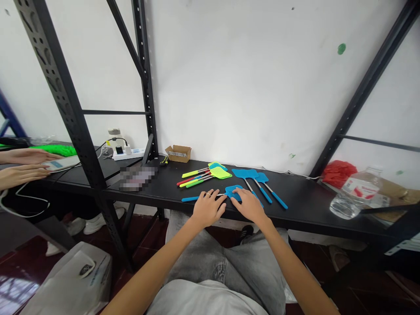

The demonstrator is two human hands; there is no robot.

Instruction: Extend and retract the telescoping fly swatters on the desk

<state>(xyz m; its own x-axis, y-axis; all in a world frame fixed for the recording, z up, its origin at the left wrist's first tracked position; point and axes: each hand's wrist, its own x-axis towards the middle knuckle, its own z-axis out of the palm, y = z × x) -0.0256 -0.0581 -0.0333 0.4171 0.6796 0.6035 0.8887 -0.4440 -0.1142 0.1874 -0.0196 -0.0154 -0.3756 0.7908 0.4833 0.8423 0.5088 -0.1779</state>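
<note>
A blue fly swatter (232,191) lies crosswise near the front edge of the black shelf top (305,205), handle to the left. My left hand (207,209) rests over its thin shaft with fingers spread. On the swatter's blue head lies my right hand (251,204), fingers stretched out and touching the mesh. Beyond my hands is a pile of fly swatters with yellow-green heads (221,173) and yellow, red, blue and green handles. To the right, several blue fly swatters (243,173) lie fanned, their handles pointing toward me. My right hand partly covers one of these handles.
A small cardboard box (178,154) and a yellow-black cutter (164,161) sit at the back left. Beyond the black rack post (62,92) are a power strip (131,153) and another person's hands (24,175) at a white device. A water bottle (355,194) and red bag (339,173) stand right.
</note>
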